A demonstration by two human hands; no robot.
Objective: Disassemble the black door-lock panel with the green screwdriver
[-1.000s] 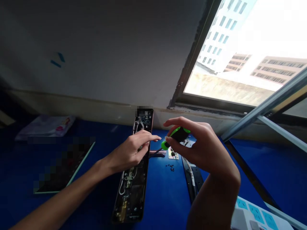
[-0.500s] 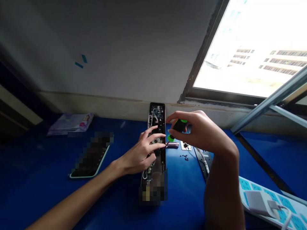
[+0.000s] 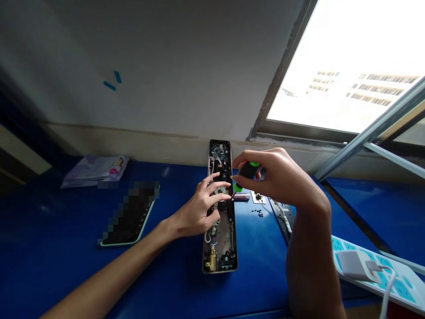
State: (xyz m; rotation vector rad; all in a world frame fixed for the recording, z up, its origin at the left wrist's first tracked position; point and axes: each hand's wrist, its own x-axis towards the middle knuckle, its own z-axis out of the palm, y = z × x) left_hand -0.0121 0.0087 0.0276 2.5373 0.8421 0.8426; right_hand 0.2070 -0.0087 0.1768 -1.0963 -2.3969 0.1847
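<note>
A long, narrow electronic door lock housing [image 3: 229, 237] lies opened on the blue table, showing a circuit board [image 3: 220, 153], white wires and a brass lock cylinder [image 3: 213, 260]. My left hand [image 3: 202, 206] rests across its middle, fingers spread over the inner parts. In my right hand [image 3: 270, 173] is a black and green screwdriver [image 3: 247, 175], gripped by the handle and tilted. Its shaft points down to the housing's right edge, close to my left fingertips; what the tip touches is too small to tell.
Right of the housing lie a dark shiny cylindrical piece [image 3: 241, 197], a small square plate [image 3: 259, 197], several tiny screws [image 3: 258, 213] and a black panel with a white cable [image 3: 283, 217]. A power strip [image 3: 398, 288] sits at right, a phone [image 3: 131, 221] and a plastic packet [image 3: 96, 170] at left.
The view has shifted slightly, and the housing's lower end now shows clearly. Both hands keep their places at the housing, with the screwdriver still in my right hand.
</note>
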